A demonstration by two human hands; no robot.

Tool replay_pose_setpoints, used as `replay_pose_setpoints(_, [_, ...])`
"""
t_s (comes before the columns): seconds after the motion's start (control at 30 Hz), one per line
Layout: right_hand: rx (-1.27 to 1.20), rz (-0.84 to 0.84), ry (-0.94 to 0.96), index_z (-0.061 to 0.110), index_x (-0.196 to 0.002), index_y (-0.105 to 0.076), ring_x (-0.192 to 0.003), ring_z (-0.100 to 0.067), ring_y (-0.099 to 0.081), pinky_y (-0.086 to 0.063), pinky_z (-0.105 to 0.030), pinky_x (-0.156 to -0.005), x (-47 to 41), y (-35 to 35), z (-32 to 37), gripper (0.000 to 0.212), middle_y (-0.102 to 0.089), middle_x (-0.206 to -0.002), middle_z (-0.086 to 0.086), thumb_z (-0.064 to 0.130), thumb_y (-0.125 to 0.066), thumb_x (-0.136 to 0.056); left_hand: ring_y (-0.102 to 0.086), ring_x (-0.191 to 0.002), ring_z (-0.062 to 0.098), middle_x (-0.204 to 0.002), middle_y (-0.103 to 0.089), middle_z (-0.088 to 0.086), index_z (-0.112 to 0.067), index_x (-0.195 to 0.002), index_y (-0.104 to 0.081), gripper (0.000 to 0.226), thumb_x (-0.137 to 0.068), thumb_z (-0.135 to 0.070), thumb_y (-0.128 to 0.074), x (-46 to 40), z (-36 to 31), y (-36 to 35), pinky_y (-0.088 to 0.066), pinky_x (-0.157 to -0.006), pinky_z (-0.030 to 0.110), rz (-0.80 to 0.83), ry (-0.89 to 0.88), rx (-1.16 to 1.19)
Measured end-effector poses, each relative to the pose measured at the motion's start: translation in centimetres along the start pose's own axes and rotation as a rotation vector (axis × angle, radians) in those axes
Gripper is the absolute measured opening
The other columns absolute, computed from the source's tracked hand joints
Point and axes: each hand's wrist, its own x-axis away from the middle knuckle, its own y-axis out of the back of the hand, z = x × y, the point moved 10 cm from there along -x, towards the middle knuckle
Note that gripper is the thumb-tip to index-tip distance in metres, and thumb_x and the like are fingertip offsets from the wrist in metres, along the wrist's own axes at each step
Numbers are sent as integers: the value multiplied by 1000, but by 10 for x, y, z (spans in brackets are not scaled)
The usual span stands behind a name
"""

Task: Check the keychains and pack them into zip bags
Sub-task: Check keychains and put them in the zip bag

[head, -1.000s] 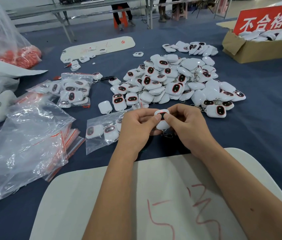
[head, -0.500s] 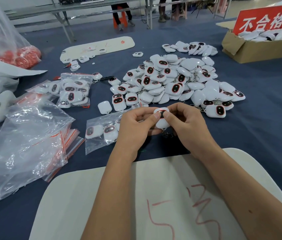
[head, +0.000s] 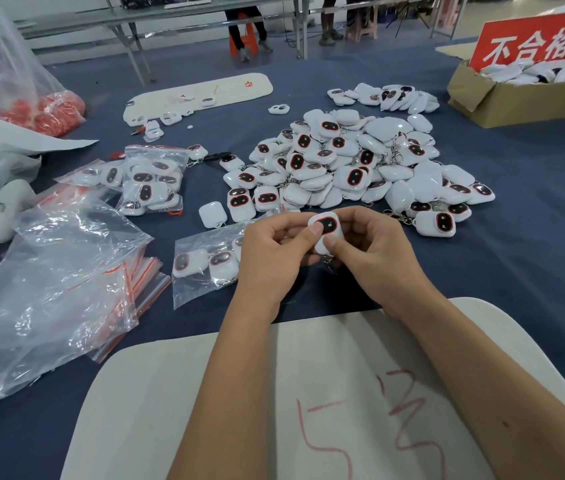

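Observation:
A white keychain (head: 327, 226) with a black, red-rimmed oval face is held above the blue cloth between both hands. My left hand (head: 274, 252) pinches its left side with the thumb on the face. My right hand (head: 374, 251) grips its right side and lower edge, and its metal ring hangs below. Behind them lies a big heap of loose keychains (head: 354, 164). A partly filled zip bag (head: 205, 265) lies just left of my left hand. A full zip bag (head: 151, 181) rests farther left.
A pile of empty zip bags (head: 52, 282) covers the left side. A cardboard box (head: 516, 95) with a red sign holds more keychains at the back right. A white board (head: 309, 403) with red marks lies under my forearms. Another white board (head: 201, 95) sits far back.
The keychain has been turned between my fingers, so its black face now shows more fully toward the camera. Both hands stay in about the same place.

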Motion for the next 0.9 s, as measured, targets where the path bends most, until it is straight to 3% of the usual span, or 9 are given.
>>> replay_pose_setpoints(0.17, [20,-26,-1,25,-106,-74,-86,-15,-76,-57,-26,-71,0,3,-2,25,-80,-94,2,3,-70,-95,-75,-76,16,-84,-78,2,-13,-98,-80,9,-97,-11,-71,1,-7,2,-63,-65,30,-50,-75,-93])
replay_pose_setpoints(0.27, [48,-58,-21,22,-107,-74,-85,-13,-75,-58,-30,-74,-1,6,-6,21,-80,-95,3,5,-71,-95,-70,-68,17,-77,-74,-5,-16,-90,-77,9,-96,-15,-70,5,-26,16,-58,-64,29,-246,-243,-279])
replay_pose_setpoints(0.37, [52,-82,-30,23,-105,-75,-76,-7,-71,-55,-23,-70,-1,9,-7,21,-79,-92,6,5,-71,-95,-62,-68,11,-78,-70,-9,-21,-85,-72,7,-92,-21,-73,16,-44,34,-51,-68,25,-463,-384,-456])
replay_pose_setpoints(0.5, [63,-68,-28,24,-104,-75,-77,-6,-70,-55,-23,-70,-1,7,-6,21,-79,-91,7,5,-71,-96,-57,-86,12,-98,-62,-6,-21,-96,-63,24,-86,-37,-79,15,-38,40,-46,-77,28,-521,-288,-668])
replay_pose_setpoints(0.63, [62,-79,-35,27,-107,-71,-72,-6,-69,-55,-22,-69,-1,9,-6,21,-78,-91,5,9,-71,-95,-48,-85,16,-107,-53,-2,-21,-103,-54,32,-83,-27,-79,18,-35,45,-39,-77,29,-596,-198,-764])
replay_pose_setpoints(0.77, [46,-104,-46,24,-107,-69,-77,-13,-70,-57,-27,-71,-1,11,-9,20,-78,-93,1,9,-73,-95,-57,-83,21,-91,-63,-1,-17,-93,-59,12,-85,-17,-68,19,-38,53,-47,-75,36,-624,-176,-751])
replay_pose_setpoints(0.9, [30,-98,-17,25,-111,-70,-78,-18,-75,-59,-26,-75,0,9,-3,17,-77,-93,1,13,-65,-102,-62,-71,11,-68,-62,-13,-18,-81,-68,8,-85,-12,-67,20,-40,53,-50,-67,27,-595,-206,-672])
